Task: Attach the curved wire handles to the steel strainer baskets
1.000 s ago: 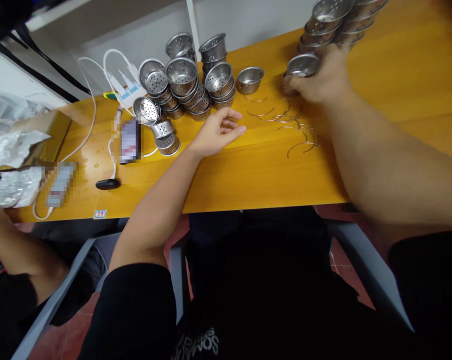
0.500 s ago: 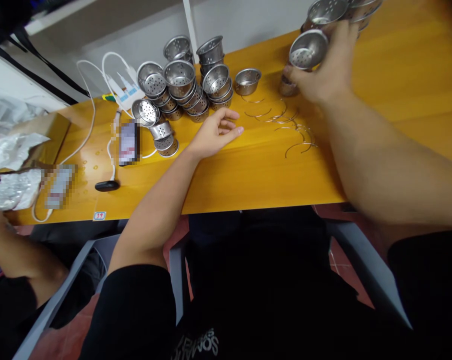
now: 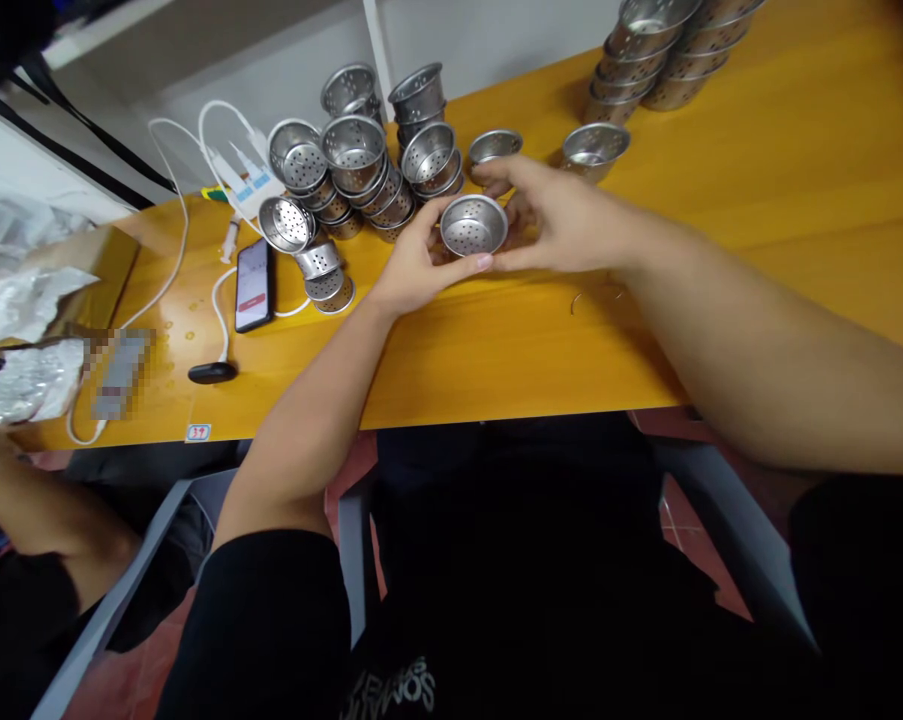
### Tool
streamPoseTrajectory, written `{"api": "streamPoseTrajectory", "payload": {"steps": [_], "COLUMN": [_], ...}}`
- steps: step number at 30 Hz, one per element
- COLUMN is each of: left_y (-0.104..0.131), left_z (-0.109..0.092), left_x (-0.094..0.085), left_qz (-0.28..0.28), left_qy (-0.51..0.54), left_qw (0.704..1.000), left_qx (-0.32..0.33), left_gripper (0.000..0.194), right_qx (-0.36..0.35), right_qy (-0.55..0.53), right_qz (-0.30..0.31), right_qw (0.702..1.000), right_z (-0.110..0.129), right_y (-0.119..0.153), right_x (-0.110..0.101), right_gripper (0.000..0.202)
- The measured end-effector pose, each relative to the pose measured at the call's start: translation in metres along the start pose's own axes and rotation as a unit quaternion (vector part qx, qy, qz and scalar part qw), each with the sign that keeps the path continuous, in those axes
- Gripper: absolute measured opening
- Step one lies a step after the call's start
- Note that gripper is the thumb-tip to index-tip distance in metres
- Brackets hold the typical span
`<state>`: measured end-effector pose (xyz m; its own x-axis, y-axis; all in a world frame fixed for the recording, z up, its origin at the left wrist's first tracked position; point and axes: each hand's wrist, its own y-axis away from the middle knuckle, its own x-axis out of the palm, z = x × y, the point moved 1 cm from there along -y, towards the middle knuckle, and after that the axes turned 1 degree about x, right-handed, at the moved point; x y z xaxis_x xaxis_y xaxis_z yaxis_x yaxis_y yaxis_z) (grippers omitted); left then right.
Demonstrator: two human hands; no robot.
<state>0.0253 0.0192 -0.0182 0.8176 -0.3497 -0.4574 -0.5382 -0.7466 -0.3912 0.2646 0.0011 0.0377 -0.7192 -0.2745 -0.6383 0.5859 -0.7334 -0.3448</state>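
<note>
- Fingers (image 3: 421, 262) of left hand (image 3: 413, 270) curled round the near left side of a small perforated steel strainer cup (image 3: 473, 224), thumb along its lower rim.
- Fingers (image 3: 507, 175) of right hand (image 3: 563, 220) closed on the same strainer cup from the right and far side, index stretched over the top edge.
- Strainer cup gripped between both hands, mouth tilted toward the camera, holes in its bottom visible, raised just above the yellow desk (image 3: 796, 180) near the front middle.
- Just behind the hands: one single steel cup (image 3: 494, 146), and to the right another single cup (image 3: 595, 150), both upright on the desk.
- Left of those: a cluster of stacked strainer cups (image 3: 361, 165), some leaning, two smaller ones lying near the front of the cluster (image 3: 323, 275).
- Far right corner: a leaning stack of cups (image 3: 661, 50).
- Thin wire ring (image 3: 593, 295) flat on the desk, under the right forearm.
- Further left: black phone (image 3: 253, 285) face up, white cable (image 3: 185, 215) looping to a white power strip (image 3: 245, 180), small black oval object (image 3: 211, 373) near the front edge.
- Far left: crumpled silvery plastic wrapping (image 3: 23, 335) on a cardboard box (image 3: 113, 250); another person's arm (image 3: 38, 510) below the desk edge.
</note>
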Motion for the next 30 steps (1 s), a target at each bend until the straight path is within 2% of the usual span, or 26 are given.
{"api": "streamPoseTrajectory", "payload": {"steps": [2,5,7,9,15,19,23,30], "left_y": [0.000,0.001,0.002,0.004,0.005,0.005,0.005,0.005], "left_z": [0.000,-0.004,-0.008,-0.013,-0.019,-0.019,-0.020,-0.018], "left_x": [-0.001,-0.001,0.000,0.001,0.000,0.000,0.000,-0.001], "left_qz": [-0.008,-0.010,-0.014,-0.020,-0.026,-0.027,-0.026,-0.032], "left_qy": [0.005,0.003,-0.003,-0.012,0.007,-0.001,0.009,-0.015], "left_qw": [1.000,1.000,1.000,0.999,0.998,0.998,0.998,0.998], "left_qx": [-0.013,-0.020,-0.026,-0.037,-0.058,-0.054,-0.057,-0.052], "left_gripper": [0.095,0.093,0.092,0.089,0.089,0.088,0.089,0.085], "right_qx": [0.048,0.154,0.207,0.234,0.257,0.264,0.235,0.214], "right_qy": [0.033,0.194,0.235,0.236,0.202,0.196,0.208,0.213], "right_qz": [0.034,0.093,0.125,0.140,0.127,0.136,0.146,0.053], "right_qw": [0.998,0.964,0.941,0.933,0.936,0.934,0.938,0.952], "right_z": [-0.008,-0.024,-0.035,-0.045,-0.057,-0.048,-0.035,-0.028], "right_y": [0.004,0.010,0.012,0.011,0.005,0.006,0.007,0.007], "right_x": [-0.020,-0.049,-0.059,-0.061,-0.053,-0.052,-0.050,-0.059], "right_gripper": [0.094,0.056,0.042,0.035,0.026,0.021,0.023,0.031]}}
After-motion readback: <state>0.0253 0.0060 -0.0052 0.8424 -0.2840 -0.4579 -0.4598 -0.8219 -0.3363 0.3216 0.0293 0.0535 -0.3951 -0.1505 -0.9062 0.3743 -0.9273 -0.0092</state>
